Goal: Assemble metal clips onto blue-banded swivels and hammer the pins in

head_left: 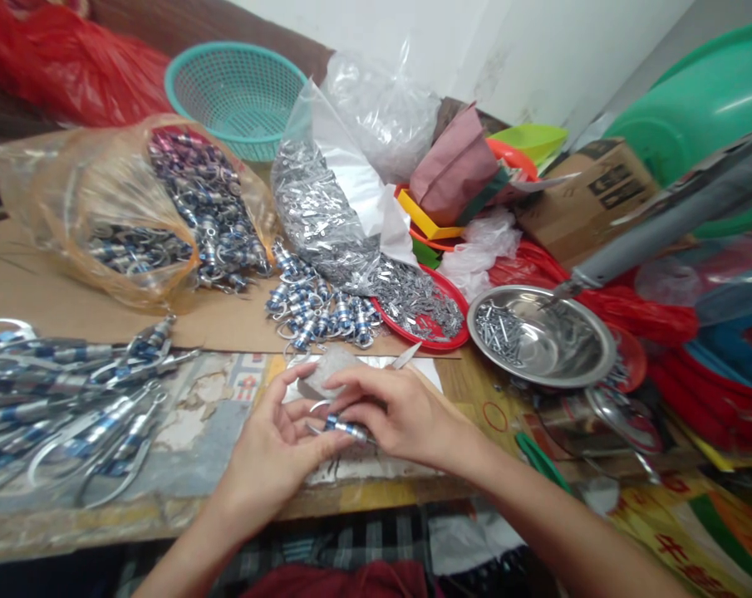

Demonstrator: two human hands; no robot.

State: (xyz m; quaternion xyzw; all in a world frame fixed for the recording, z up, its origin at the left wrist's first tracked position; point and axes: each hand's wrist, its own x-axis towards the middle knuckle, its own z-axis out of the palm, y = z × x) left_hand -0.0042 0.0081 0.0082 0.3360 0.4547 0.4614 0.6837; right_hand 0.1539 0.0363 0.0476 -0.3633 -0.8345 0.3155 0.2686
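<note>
Both hands meet over the near edge of the bench. My left hand is closed, its thumb and fingers around a small blue-and-silver metal keychain hook with a curved end. My right hand pinches the same keychain hook from the other side. Behind the right fingers a pointed grey metal tip sticks up; whether the hand holds it I cannot tell. Just beyond the fingers stands a greyish translucent block, partly hidden. Left of my hands lies a pile of larger hooked keychain pieces.
Past my hands lie a heap of keychain hooks, a red plate of small metal strips and a steel bowl of pins. A grey metal bar slants over the bowl. An orange plastic bag spills more hooks. Behind is a teal basket.
</note>
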